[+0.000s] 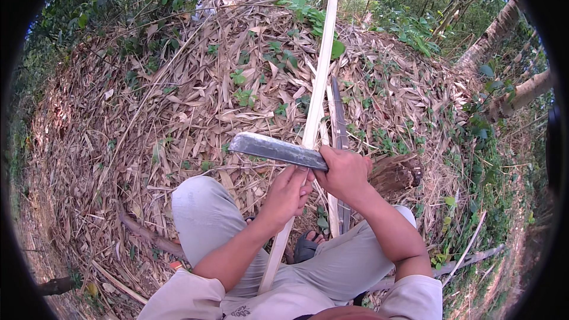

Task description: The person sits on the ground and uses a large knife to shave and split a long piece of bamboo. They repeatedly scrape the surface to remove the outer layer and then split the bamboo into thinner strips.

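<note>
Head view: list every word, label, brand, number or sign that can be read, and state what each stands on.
Nothing in the picture can be read.
Shirt: a small dark print near the lower edge of the picture, too small and blurred to read.
Long blade and pale strip: no lettering visible.

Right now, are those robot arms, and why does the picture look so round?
No robot here: these are a person's own two bare hands. The picture comes from a wide fisheye camera worn on their head, looking down, so everything bends near the round edge. The left hand holds a long, pale strip. The right hand grips a broad, dark blade that crosses the strip; its handle is hidden. Down below lie dry leaves with small green plants among them.
</note>
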`<state>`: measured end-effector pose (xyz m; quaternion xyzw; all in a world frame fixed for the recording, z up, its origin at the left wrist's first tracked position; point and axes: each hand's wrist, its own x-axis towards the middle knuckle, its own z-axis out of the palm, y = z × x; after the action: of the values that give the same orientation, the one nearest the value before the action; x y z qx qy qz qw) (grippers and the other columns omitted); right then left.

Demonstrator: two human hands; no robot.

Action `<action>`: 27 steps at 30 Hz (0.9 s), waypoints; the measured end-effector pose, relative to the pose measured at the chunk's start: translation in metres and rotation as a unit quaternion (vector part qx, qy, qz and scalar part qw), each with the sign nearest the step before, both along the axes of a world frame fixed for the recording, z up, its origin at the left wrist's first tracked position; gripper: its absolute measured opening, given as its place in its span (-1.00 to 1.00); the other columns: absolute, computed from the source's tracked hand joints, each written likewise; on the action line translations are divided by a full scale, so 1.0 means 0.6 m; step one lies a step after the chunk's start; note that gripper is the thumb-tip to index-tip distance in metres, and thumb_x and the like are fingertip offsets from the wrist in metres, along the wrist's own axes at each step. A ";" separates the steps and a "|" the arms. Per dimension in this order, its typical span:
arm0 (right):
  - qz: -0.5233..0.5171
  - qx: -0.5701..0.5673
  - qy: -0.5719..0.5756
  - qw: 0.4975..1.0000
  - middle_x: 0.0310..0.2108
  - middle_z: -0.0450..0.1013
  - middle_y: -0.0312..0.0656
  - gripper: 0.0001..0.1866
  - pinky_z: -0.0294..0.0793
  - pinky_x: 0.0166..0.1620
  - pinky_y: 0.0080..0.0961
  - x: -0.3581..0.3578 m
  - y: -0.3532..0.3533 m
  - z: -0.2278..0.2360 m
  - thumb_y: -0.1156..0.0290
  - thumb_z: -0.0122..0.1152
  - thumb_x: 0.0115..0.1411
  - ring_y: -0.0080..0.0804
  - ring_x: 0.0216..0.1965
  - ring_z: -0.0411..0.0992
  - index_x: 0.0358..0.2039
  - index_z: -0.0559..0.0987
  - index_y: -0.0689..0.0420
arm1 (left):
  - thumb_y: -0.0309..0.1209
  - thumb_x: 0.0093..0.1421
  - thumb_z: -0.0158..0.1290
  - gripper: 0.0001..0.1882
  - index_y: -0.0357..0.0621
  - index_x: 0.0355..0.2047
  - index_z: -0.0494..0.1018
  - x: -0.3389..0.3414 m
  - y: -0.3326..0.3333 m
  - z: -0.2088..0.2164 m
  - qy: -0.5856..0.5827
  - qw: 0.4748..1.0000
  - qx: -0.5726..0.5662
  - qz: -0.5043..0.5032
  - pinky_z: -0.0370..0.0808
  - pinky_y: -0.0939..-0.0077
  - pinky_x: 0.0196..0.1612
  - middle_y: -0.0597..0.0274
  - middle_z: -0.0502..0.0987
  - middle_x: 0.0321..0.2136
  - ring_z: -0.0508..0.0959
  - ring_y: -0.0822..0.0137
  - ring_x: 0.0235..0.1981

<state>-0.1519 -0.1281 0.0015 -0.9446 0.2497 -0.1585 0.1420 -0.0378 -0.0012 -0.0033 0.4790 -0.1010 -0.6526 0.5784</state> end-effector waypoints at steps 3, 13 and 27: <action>0.032 -0.056 -0.014 0.998 -0.58 0.49 -0.16 -0.74 0.50 -0.43 -0.19 -0.016 0.001 0.001 0.39 0.41 -0.13 -0.11 -0.52 0.55 -0.47 0.47 0.09 | -0.12 0.49 -0.15 -0.71 -0.08 -0.20 0.34 -0.011 0.009 0.004 0.015 1.000 0.019 -0.011 -0.04 0.68 -0.65 0.49 0.19 -0.54 0.06 0.66 -0.68; 0.029 -0.034 -0.045 0.998 -0.60 0.47 -0.20 -0.71 0.48 -0.45 -0.19 -0.035 -0.002 -0.027 0.35 0.42 -0.18 -0.13 -0.54 0.54 -0.50 0.46 0.08 | -0.26 0.47 -0.09 -0.81 -0.12 -0.15 0.36 -0.027 0.016 -0.009 -0.005 1.000 0.028 0.005 0.11 0.69 -0.64 0.39 0.29 -0.49 0.17 0.62 -0.68; -0.052 0.321 -0.062 0.944 -0.59 0.51 -0.03 -0.69 0.46 -0.39 -0.05 -0.051 0.005 0.010 0.11 0.27 0.18 0.05 -0.48 0.53 -0.37 0.61 0.13 | -0.09 0.48 -0.14 -0.72 -0.01 -0.12 0.37 0.028 -0.014 -0.001 -0.104 0.987 0.007 0.124 -0.02 0.73 -0.77 0.47 0.19 -0.58 0.07 0.67 -0.75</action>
<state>-0.1823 -0.1253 0.0074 -0.8234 0.3266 -0.1351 0.4440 -0.0209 -0.0094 -0.0041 0.5571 -0.0955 -0.5234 0.6376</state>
